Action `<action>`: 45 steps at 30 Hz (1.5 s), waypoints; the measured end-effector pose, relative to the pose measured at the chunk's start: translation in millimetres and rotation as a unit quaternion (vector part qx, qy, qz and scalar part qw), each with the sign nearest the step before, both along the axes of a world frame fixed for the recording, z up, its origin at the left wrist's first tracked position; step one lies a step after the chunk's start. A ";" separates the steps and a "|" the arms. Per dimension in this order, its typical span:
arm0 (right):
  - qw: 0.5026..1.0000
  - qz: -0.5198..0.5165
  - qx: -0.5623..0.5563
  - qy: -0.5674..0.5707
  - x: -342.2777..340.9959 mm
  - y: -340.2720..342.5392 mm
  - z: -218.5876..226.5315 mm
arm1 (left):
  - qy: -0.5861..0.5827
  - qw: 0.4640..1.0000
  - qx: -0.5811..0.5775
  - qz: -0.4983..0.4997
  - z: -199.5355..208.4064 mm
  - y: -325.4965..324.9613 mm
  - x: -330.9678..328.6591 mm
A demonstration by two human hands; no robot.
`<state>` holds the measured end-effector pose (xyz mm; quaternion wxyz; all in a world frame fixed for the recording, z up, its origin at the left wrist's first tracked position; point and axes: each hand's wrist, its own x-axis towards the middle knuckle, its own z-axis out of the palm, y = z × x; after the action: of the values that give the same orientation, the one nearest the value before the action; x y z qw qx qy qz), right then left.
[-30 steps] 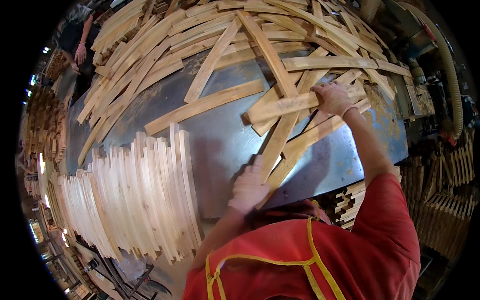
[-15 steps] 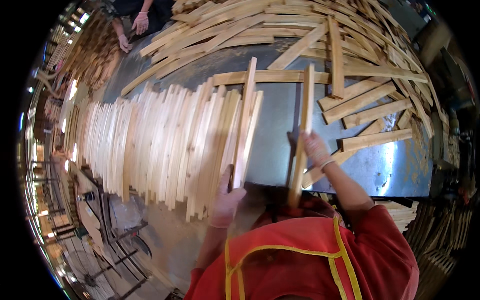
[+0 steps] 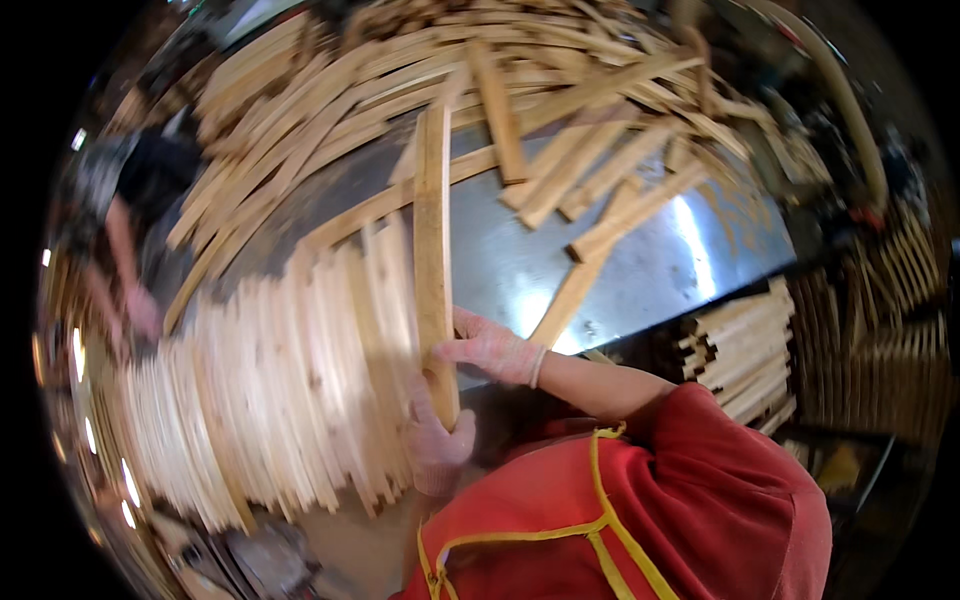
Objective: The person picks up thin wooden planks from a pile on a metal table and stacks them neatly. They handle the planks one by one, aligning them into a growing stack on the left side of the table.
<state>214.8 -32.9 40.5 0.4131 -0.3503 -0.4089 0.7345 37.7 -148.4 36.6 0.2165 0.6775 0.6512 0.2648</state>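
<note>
A long wooden slat stands out in front of me, its near end between my two gloved hands. My left hand is closed round the slat's lower end. Higher up, my right hand grips the right side, with the thumb across the wide face. Whether a second slat lies behind this one, I cannot tell. Close on the left is a tight row of pale slats, packed side by side with uneven ends.
On the metal table, loose slats lie crosswise, with a large heap behind. A co-worker's gloved hand shows at far left. Stacked slats stand right of the table, near a hose.
My right hand has moved left with its slat and now meets my left hand at the row's right end. My view has turned right, so the row and co-worker appear lower and further left.
</note>
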 end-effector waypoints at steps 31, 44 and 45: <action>0.948 -0.063 -0.222 -0.220 508.3 -190.4 -91.5 | 0.225 0.920 -0.144 -0.286 -35.6 198.2 352.3; 0.930 -0.235 -0.200 0.201 305.9 -16.6 -50.8 | -0.597 0.675 -0.429 -0.060 1.9 109.9 215.7; 0.939 -0.236 -0.201 0.152 296.1 -15.0 -48.1 | -0.620 0.664 -0.414 -0.051 -1.1 100.5 190.1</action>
<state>510.9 -48.0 -7.5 0.5527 -0.3965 -0.0907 0.7274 227.7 -47.9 35.5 0.8420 0.2287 0.3733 0.3153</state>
